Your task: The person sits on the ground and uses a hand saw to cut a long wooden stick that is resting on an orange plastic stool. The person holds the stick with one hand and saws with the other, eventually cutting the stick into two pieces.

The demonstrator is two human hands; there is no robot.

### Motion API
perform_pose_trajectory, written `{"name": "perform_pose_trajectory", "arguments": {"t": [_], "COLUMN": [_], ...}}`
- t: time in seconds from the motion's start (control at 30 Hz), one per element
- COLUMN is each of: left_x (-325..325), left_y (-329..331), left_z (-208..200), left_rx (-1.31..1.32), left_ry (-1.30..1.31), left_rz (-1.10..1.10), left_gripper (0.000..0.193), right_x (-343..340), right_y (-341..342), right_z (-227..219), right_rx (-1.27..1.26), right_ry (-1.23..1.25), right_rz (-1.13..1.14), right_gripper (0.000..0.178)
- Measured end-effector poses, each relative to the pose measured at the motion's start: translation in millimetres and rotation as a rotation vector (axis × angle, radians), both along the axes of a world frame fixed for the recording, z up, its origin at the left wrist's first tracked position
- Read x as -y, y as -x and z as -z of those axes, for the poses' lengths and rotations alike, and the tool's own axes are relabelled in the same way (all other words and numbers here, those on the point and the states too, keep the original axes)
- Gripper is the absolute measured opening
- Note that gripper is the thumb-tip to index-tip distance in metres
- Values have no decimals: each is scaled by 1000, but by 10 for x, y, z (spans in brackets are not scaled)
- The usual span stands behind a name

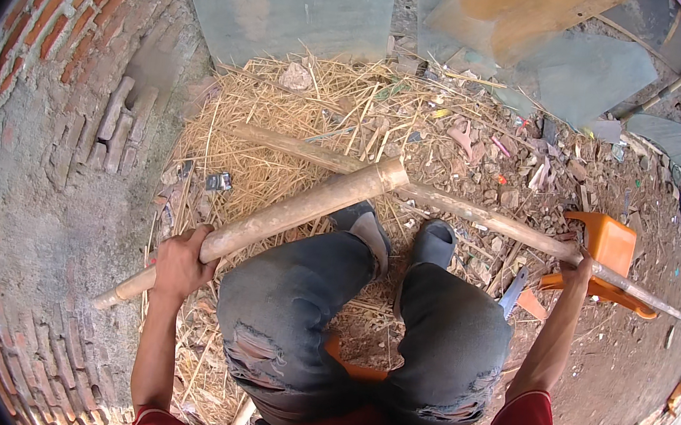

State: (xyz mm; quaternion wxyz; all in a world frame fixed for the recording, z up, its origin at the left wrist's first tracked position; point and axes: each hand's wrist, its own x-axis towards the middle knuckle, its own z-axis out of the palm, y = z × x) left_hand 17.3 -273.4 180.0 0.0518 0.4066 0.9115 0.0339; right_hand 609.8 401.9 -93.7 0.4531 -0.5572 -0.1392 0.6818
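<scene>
My left hand (184, 263) is closed around a thick bamboo pole (304, 210), which slants from the wall side at lower left up to a cut end above my shoes. In my right hand (579, 267) is a longer, thinner wooden pole (488, 220), gripped toward its right part. This thinner pole runs from the straw at left to the far right and passes behind the bamboo's upper end. My knees, in torn dark jeans (285, 316), lie between the two hands. Close to my right knee, a pale blue flat blade (512, 293) stands out of the rubble.
An orange plastic stool (611, 243) lies beyond my right hand. Straw (286, 104) and broken debris (522, 184) cover the ground ahead. A worn brick wall (68, 145) rises on the left. Grey-green sheets (298, 8) and an orange-brown board (501, 15) stand or lie at the back.
</scene>
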Motion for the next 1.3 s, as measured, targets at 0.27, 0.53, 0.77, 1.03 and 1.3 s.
{"name": "perform_pose_trajectory", "arguments": {"t": [0.27,0.53,0.77,1.03,1.3], "left_x": [-2036,-3183,-3094,-2774,-2748], "left_y": [-217,-714,-820,-406,-179], "left_z": [483,1021,1088,1442,1571], "left_rx": [-22,-10,-24,-108,-133], "left_ry": [186,78,-118,-166,-222], "left_rz": [562,870,1003,1018,970], "left_gripper": [44,28,52,59,60], "right_x": [2423,2908,2632,2575,2687], "right_y": [1810,2709,2416,2318,2578], "right_z": [-1346,-1230,-1029,-824,-710], "right_rx": [269,-219,-87,-78,-88], "right_ry": [-66,-188,-55,-1,16], "right_rz": [-705,-559,-275,-275,-265], "right_gripper": [104,63,46,47,53]}}
